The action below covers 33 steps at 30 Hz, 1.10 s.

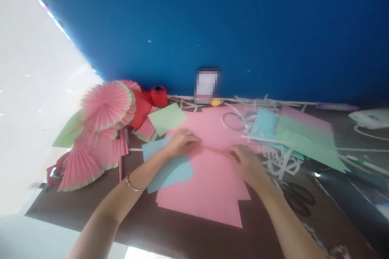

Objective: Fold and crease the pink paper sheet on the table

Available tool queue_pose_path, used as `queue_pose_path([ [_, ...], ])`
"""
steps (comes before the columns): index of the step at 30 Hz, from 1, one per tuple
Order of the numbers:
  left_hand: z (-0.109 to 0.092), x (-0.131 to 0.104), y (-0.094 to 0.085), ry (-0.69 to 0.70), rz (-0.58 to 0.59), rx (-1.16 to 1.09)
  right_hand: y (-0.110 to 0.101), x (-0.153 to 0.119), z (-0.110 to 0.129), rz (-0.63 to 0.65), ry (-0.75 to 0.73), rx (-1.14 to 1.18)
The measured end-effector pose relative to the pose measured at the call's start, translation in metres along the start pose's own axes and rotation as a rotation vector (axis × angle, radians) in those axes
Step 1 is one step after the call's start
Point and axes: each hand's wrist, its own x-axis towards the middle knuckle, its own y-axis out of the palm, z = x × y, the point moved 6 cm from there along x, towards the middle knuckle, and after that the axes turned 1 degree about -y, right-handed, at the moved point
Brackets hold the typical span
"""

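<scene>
Both hands were down on a pink sheet of paper (209,182) that lay flat in the middle of the dark table (182,230), right in front of the person. The left hand (181,142) sat at the sheet's upper left part with the fingers curled and pressed down onto the paper, kinda bunched together rather than spread. A thin bracelet (133,186) showed on that wrist. The right hand (246,162) was a bit lower and to the right, fingers pointing in toward the left one, pressing on the same sheet. It's blurry, so I couldn't tell if either hand was actually pinching an edge or a fold. A faint crease line seemed to run between the two hands.

A light blue sheet (170,170) lay under the left forearm, tucked partly beneath the pink one. More pink sheets were stacked under it too.

Off to the left there was a pile of pink pleated paper fans (105,107) with greenish edges, and a red tape roll (159,96) just behind them against the blue wall (212,20). A pale green square (167,118) lay near the fans. On the right, green and pink sheets (306,139) overlapped among white paper strips (278,162), with black scissors (298,198) near the right forearm.
</scene>
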Motion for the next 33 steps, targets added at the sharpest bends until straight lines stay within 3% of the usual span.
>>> queue_pose_path([
  [5, -0.002, 0.000, -0.001, -0.007, -0.039, 0.026, -0.007, 0.001, 0.012, -0.085, -0.033, 0.021],
  [15, -0.013, -0.002, -0.006, 0.047, -0.008, 0.039, -0.015, 0.005, 0.022, -0.139, -0.036, 0.136],
  [20, -0.022, -0.001, 0.000, 0.086, 0.003, 0.091, -0.015, 0.006, 0.027, -0.117, -0.045, 0.185],
  [25, -0.023, -0.001, 0.004, 0.108, -0.008, 0.132, -0.017, 0.008, 0.038, -0.085, -0.083, 0.061],
  [33, -0.047, 0.001, 0.003, 0.185, 0.020, 0.111, -0.015, 0.008, 0.059, -0.078, -0.185, -0.106],
])
